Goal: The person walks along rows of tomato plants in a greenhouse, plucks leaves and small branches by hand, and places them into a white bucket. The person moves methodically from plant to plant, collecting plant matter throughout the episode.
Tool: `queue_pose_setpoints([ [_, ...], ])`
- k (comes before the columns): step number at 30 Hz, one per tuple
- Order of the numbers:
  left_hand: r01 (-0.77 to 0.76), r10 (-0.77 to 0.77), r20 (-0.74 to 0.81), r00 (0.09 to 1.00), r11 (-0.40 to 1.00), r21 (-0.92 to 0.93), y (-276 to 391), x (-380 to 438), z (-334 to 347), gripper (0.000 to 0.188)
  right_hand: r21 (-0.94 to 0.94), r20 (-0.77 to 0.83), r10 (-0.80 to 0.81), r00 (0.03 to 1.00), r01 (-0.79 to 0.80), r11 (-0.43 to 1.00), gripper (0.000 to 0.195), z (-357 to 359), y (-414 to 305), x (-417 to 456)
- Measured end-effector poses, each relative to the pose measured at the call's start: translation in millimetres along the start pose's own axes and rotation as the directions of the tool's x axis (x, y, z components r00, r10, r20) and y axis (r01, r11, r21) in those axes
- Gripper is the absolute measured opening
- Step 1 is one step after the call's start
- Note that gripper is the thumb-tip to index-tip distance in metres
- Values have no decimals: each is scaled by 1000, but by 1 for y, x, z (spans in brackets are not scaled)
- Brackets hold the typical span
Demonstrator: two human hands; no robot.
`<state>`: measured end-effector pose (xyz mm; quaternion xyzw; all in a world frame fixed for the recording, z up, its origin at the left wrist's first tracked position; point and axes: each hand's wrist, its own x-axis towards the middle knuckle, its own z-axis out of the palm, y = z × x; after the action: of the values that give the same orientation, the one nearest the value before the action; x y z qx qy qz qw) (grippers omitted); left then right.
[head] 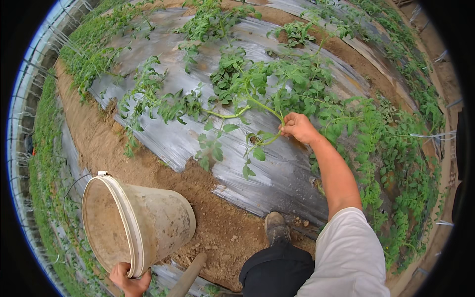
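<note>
My right hand pinches the bent green stem of a tomato plant between thumb and fingertips, above the plastic mulch film. A second pale stem lies over the film to the left, its leaves spreading outward. At the lower left, my left hand grips the rim of a dirty white plastic bucket. The bucket is tipped on its side in the air or against the soil, I cannot tell which. Its mouth faces left, and its visible inner wall is stained brown.
A wooden pole slants up from the bottom edge beside the bucket. My shoe stands on the bare soil furrow. More tomato plants crowd the right side, and another row runs along the left near a mesh wall.
</note>
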<state>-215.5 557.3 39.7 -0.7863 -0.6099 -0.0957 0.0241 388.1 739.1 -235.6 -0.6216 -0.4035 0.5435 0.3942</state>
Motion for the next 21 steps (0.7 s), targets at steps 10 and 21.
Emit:
queue_pose_setpoints([
  [10, 2, -2, -1, 1000, 1000, -1, -3, 2, -3, 42, -385, -119, 51, 992, -93, 918, 27, 16, -42, -20],
  [21, -24, 20, -103, 995, 999, -37, -15, -4, 13, 38, -548, -236, -206, 950, 45, 835, 34, 9, -31, -6],
])
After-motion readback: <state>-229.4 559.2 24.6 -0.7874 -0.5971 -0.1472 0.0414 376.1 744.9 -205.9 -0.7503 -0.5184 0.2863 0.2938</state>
